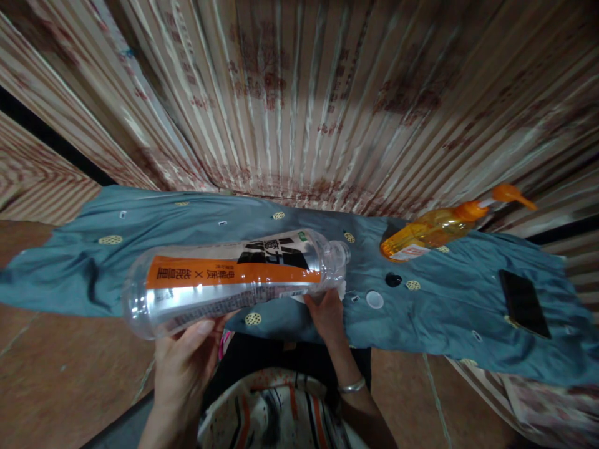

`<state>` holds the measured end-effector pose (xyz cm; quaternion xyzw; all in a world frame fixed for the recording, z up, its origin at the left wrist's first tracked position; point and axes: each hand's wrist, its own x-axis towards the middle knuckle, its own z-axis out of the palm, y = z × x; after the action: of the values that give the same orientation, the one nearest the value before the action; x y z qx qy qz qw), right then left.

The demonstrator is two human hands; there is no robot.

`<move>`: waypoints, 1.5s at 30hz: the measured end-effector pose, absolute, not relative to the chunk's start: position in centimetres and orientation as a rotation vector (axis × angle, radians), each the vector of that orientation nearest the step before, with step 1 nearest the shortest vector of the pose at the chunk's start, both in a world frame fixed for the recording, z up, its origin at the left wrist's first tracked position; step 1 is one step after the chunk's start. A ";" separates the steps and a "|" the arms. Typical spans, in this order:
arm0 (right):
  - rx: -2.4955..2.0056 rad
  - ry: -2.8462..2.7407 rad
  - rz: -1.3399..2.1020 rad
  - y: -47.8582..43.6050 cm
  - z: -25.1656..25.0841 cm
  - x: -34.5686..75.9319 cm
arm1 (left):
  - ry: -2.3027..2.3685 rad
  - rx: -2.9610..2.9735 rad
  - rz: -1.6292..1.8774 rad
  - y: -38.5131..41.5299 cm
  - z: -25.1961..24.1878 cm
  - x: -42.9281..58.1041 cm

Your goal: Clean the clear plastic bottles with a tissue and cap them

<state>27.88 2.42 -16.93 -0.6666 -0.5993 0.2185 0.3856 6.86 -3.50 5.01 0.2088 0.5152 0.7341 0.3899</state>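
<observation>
A large clear plastic bottle with a silver and orange label lies on its side in the air over the cloth-covered table. Its open neck points right and carries no cap. My left hand grips it from below near the base, with the fingers partly hidden behind it. Close under the shoulder of the bottle is my right hand, closed around a white, paper-like piece whose edges show beside the fingers. Its fingertips are hidden behind the bottle. A white round cap and a small black cap-like piece lie right of this hand.
A pump bottle of orange liquid stands at the back right. A dark phone lies at the right end of the narrow table, on its wrinkled blue-green cloth. Pleated curtains hang directly behind the table.
</observation>
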 end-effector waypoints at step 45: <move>-1.680 -1.516 0.571 2.4 -16.5 27.8 | 1.329 0.531 1.903 -3.0 6.0 7.6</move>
<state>27.79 2.45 -16.46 -0.6620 -0.5973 0.2250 0.3929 7.63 -3.03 5.96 0.2070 0.5182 0.7420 0.3715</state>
